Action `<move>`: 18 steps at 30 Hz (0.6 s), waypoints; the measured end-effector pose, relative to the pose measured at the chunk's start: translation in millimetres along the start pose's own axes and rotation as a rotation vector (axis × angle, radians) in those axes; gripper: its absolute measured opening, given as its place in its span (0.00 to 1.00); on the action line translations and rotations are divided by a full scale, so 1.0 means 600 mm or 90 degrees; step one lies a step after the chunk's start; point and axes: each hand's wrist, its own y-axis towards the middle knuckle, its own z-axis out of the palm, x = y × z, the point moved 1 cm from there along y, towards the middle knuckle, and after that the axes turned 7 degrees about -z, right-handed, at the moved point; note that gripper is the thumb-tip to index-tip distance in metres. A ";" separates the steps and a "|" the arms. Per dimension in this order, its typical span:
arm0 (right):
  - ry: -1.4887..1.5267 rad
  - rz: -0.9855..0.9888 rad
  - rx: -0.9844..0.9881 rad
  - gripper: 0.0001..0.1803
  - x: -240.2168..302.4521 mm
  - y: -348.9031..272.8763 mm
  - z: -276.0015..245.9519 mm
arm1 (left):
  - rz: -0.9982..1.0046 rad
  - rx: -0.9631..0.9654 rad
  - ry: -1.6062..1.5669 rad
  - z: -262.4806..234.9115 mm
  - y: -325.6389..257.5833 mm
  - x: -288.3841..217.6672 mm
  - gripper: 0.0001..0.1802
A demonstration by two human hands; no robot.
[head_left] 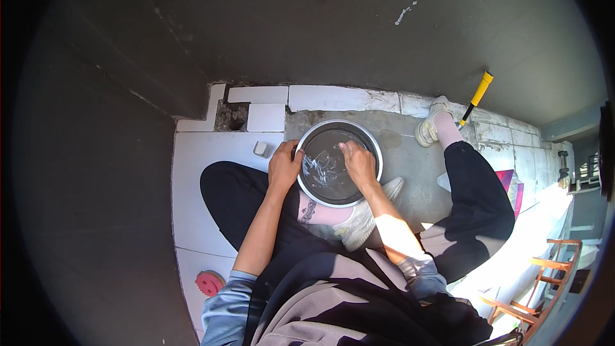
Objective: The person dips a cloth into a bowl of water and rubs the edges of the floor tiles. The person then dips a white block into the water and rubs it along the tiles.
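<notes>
While the person sits on the floor, the head view shows:
Bowl (pixel 339 164): round metal, holding water, on grey concrete between the legs.
Left hand (pixel 285 165): fingers curled, gripping the bowl's left rim.
Right hand (pixel 359 161): loosely curled inside the bowl, fingertips at the water; what it holds I cannot tell.
White tiles (pixel 211 154): left of the bowl.
Yellow-handled tool (pixel 477 97): well apart, upper right.

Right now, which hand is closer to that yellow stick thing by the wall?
The right hand. It is inside the bowl, on the side toward the yellow-handled tool. The left hand holds the bowl's far rim, farther from the tool.
</notes>
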 end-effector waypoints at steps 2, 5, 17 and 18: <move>-0.015 0.019 0.005 0.15 -0.004 0.003 0.003 | -0.004 0.001 0.002 0.000 -0.001 -0.001 0.15; -0.008 0.035 -0.008 0.18 -0.016 0.009 0.015 | -0.001 0.000 0.009 -0.001 -0.002 -0.002 0.15; 0.672 0.288 0.143 0.21 -0.040 0.017 0.022 | -0.003 0.009 0.001 0.005 0.003 -0.003 0.15; 0.674 0.288 0.150 0.21 -0.027 0.014 0.027 | -0.004 0.004 0.002 0.002 0.001 0.002 0.15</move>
